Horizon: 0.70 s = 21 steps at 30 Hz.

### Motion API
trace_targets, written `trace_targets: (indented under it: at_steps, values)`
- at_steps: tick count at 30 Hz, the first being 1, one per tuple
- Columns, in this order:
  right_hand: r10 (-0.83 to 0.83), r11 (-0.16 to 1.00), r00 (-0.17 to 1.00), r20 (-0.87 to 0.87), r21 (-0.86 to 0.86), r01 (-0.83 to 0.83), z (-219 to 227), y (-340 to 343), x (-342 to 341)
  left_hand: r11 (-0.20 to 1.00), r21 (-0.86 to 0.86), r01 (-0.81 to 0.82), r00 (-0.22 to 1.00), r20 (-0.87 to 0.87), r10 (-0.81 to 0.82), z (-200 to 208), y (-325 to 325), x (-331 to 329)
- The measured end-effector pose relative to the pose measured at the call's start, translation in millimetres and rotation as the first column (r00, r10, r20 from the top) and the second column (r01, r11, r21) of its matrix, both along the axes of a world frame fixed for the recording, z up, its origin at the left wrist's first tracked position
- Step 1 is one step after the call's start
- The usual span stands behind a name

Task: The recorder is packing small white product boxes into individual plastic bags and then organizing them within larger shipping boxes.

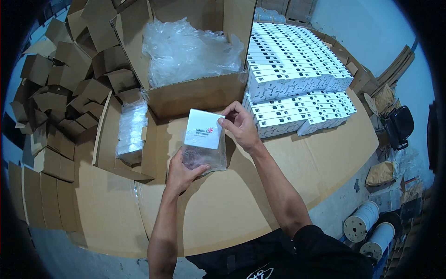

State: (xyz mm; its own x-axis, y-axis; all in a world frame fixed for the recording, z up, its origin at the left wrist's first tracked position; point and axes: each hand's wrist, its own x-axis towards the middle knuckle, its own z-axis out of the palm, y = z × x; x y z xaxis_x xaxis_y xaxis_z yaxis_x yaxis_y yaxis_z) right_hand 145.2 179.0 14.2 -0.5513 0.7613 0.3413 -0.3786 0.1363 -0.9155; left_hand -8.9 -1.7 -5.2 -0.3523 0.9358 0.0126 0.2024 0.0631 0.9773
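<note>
A small white box [203, 130] with a red and dark print sits partly inside a clear plastic bag [204, 159], its upper part sticking out. My right hand [241, 124] pinches the box's upper right corner between thumb and fingers. Lower down, my left hand [183, 172] grips the clear bag around the box's bottom end, thumb across the front. Left of my hands stands an open cardboard carton [150, 156] holding a row of plastic-wrapped boxes [132, 125].
Behind my hands a large open carton [195, 98] holds crumpled clear bags [186, 53]. Stacked white boxes [297, 79] fill the table's far right. Many small open cartons [69, 69] pile up at the left. Cable reels [362, 221] stand on the floor, lower right.
</note>
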Motion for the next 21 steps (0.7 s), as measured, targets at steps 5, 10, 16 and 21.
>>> trace_targets:
  at_steps: [5,10,16,21]
  values:
    - [0.112,0.994,0.981,0.157,-0.03,-0.108,-4.3,2.8,1.5,0.998,0.062,0.0,0.999,0.04,-0.002,-3.0,0.7,-0.1]
    - [0.135,0.99,0.978,0.159,-0.072,-0.125,0.5,-1.4,2.6,0.998,0.057,-0.012,0.998,0.068,0.008,-2.7,0.9,1.0]
    - [0.159,0.986,0.98,0.119,-0.073,-0.151,-7.1,-4.3,2.5,0.995,0.087,-0.045,0.948,0.318,0.015,-6.1,7.1,6.5]
    - [0.072,0.985,0.994,0.085,-0.164,-0.057,-11.7,-19.6,1.4,0.99,0.108,-0.085,0.982,0.178,0.065,-20.6,17.2,-0.1]
